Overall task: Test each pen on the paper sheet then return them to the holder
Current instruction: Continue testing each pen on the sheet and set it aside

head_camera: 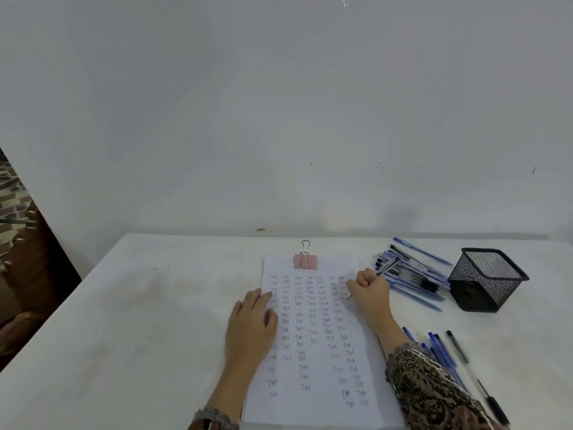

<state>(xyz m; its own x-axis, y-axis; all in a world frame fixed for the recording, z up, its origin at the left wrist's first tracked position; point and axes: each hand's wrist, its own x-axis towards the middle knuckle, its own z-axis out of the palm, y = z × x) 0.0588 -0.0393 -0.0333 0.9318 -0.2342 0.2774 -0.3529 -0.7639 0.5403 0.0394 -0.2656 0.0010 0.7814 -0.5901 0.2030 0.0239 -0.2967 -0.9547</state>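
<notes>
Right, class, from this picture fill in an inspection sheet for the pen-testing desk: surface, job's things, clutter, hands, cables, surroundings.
Surface: white table, bears everything.
Job's things: paper sheet, clipped at its top by a pink binder clip, filled with columns of "Test". Black mesh holder at right, no pen sticking out. A pen pile lies between sheet and holder. A second pen group lies nearer the front, at right.
Clutter: nothing seen.
Hands: left hand lies flat on the sheet's left edge. Right hand grips a pen, tip at the sheet.
Cables: nothing seen.
Surroundings: bare white wall behind. Patterned brown thing far left, unclear.
</notes>
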